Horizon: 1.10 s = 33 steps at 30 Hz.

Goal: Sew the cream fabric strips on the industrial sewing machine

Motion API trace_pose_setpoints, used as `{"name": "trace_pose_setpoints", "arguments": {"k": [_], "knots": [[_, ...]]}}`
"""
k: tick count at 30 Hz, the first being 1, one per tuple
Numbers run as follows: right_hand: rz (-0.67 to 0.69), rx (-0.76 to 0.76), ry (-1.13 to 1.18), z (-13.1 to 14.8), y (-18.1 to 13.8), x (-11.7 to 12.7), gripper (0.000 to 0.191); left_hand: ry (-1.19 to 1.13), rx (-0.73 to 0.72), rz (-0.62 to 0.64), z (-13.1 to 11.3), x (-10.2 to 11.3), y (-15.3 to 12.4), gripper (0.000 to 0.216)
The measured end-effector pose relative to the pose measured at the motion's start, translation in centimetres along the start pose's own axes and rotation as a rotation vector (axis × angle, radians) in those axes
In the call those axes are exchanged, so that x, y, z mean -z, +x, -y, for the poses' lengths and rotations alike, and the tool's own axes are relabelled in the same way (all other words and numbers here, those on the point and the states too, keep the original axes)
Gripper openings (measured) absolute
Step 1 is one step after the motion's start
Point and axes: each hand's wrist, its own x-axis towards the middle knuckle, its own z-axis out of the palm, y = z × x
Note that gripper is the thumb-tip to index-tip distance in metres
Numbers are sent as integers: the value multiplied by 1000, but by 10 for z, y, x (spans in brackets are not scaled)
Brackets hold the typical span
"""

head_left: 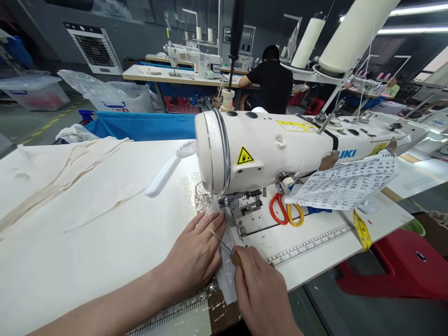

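Note:
My left hand (196,252) lies flat with fingers stretched out, pressing a small white fabric piece (227,275) onto the table just in front of the presser foot (238,219) of a white sewing machine (280,149). My right hand (262,289) is closed on a thin awl (224,243) with a wooden handle. Its metal point reaches toward my left fingertips, over the fabric near the needle.
Cream fabric strips (59,182) lie on the white table (105,242) to the left. Red and yellow scissors handles (285,211), a printed sheet (346,184) and a yellow tape measure (362,231) sit right of the needle. A red stool (395,266) stands lower right. A person in black (271,79) sits behind.

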Motion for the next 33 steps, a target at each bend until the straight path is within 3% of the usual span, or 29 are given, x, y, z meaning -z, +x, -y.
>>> {"name": "trace_pose_setpoints", "arguments": {"k": [10,15,20,28,33], "knots": [[-124,17,-44,9,23,-4,33,15,99,-20,9,0,9,41],[-127,-10,36,13,26,-2,33,56,49,-2,22,2,13,39],[-96,-30,185,10,15,-2,31,136,35,-30,28,2,11,40],[5,-11,197,-3,-10,0,29,15,3,-19,-4,1,3,45],[-4,-143,292,-15,-29,9,28,53,11,19,1,-2,4,46]]}}
